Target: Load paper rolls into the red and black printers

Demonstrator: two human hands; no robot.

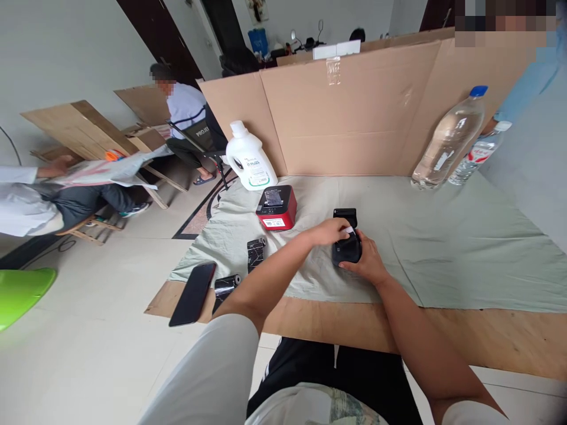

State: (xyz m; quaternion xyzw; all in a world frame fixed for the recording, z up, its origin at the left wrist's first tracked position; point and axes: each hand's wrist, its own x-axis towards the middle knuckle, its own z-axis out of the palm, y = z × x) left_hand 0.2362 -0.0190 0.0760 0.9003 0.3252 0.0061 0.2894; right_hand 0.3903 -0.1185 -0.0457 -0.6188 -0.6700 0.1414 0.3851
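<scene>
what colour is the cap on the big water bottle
Blue. The cap tops the large clear water bottle, seen in the head view.

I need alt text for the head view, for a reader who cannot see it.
Both hands, left and right, hold a small black device with its lid up, on a pale cloth over a wooden table. A red printer, a white jug, black rolls and a phone lie to the left; two bottles stand at right.
</scene>
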